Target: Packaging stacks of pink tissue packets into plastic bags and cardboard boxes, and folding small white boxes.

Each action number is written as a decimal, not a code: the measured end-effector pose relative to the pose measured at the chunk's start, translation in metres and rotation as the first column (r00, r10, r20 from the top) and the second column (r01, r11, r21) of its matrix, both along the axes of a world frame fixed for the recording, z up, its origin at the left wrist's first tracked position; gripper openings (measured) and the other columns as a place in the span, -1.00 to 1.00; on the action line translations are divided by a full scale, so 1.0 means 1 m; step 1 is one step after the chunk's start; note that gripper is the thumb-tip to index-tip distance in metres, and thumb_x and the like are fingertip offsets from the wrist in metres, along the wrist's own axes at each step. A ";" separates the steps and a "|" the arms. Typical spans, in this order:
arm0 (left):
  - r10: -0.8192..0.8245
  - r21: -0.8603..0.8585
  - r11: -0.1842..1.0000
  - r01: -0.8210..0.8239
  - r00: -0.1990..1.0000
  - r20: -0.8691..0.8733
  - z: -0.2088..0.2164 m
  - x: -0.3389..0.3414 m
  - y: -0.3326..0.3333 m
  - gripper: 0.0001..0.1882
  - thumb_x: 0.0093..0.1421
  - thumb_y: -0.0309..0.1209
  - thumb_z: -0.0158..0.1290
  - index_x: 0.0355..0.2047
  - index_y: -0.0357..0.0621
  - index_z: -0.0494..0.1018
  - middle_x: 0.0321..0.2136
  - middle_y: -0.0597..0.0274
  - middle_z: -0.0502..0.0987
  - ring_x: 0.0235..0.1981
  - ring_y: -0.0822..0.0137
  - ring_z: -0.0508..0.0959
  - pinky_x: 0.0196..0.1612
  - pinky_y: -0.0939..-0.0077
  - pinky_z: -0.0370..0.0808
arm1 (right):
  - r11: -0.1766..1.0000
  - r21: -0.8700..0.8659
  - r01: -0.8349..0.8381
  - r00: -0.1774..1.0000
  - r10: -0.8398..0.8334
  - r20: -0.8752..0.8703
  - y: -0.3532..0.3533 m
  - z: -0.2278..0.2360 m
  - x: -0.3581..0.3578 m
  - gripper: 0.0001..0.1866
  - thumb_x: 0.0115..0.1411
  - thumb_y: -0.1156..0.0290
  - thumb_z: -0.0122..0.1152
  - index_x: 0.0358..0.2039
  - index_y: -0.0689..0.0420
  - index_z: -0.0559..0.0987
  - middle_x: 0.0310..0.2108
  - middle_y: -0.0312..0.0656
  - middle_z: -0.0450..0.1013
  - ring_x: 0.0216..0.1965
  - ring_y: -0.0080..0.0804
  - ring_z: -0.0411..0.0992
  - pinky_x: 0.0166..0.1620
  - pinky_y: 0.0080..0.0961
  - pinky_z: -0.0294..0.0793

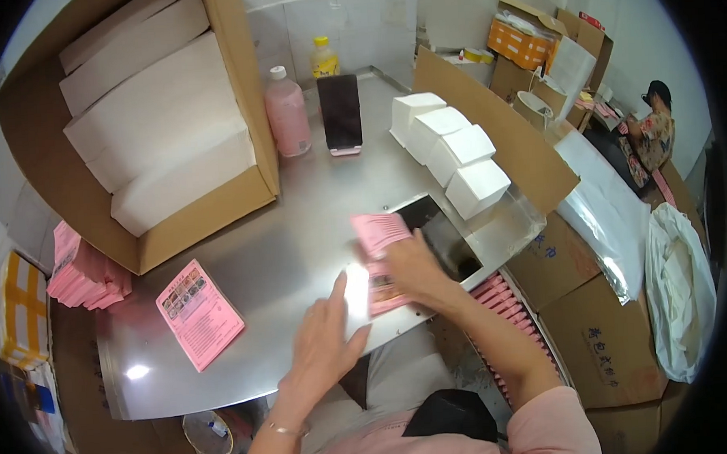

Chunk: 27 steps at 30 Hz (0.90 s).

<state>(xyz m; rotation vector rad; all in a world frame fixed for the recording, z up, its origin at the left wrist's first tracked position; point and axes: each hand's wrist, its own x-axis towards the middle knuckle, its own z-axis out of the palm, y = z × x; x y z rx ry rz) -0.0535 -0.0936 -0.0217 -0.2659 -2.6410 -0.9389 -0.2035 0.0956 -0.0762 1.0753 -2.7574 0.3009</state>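
A steel table (306, 221) stood in a cluttered workroom, with another person (656, 137) well off to the right. At its near edge, the right hand (414, 269) lay over a pink wrapper (382, 233) whose far end was bent up; the fingertips were mostly hidden, so whether they gripped or only pressed could not be told. The left hand (323, 334), just left of the wrapper, held nothing, its fingers extended. This piece looked part-way done, its folding apparently unfinished. Just right of the right hand was a dark opening (441, 240), and beyond that four white stacks (461, 150), seemingly unwrapped. Left of both hands lay a pile of pink sheets (201, 315), with a pink bundle (85, 271) farther left, probably unused stock. A carton (209, 216) beyond the left hand held more white blocks (159, 106). Below the table, right of the right hand, a row of pink packs (503, 300) suggested finished work.
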 end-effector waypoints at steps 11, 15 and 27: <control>0.535 -0.144 0.788 -0.599 0.782 -0.320 0.012 0.054 -0.125 -0.67 -0.09 -0.71 -0.09 -0.26 -0.21 0.36 -0.03 -0.04 0.38 0.13 -0.07 0.30 0.23 0.13 0.15 | 0.869 -0.441 0.224 0.654 -0.469 -0.593 0.099 0.086 -0.028 -0.61 -0.06 0.33 0.36 -0.21 0.15 0.50 -0.11 0.02 0.43 -0.05 0.10 0.38 -0.05 -0.05 0.38; 0.747 -0.431 0.550 -0.715 0.652 -0.130 -0.023 0.049 -0.168 -0.80 0.18 -0.48 0.08 -0.18 -0.11 0.37 -0.14 0.08 0.41 0.06 -0.01 0.33 0.23 -0.02 0.10 | 0.862 -0.417 0.288 0.820 -0.447 -0.357 0.118 0.052 -0.055 -0.47 -0.11 0.26 0.38 -0.12 0.16 0.44 -0.06 0.02 0.33 0.03 0.09 0.27 0.03 -0.03 0.30; 0.225 -0.032 0.971 -0.236 0.953 -0.201 0.035 0.010 -0.069 -0.89 0.10 -0.62 0.08 -0.35 -0.20 0.42 -0.35 0.03 0.43 -0.29 0.02 0.43 -0.19 0.25 0.37 | 0.828 -0.373 0.419 0.825 -0.519 -0.226 0.114 0.076 -0.043 -0.72 0.20 0.39 0.08 -0.55 0.33 0.55 -0.41 0.11 0.45 -0.29 0.07 0.44 -0.11 -0.07 0.40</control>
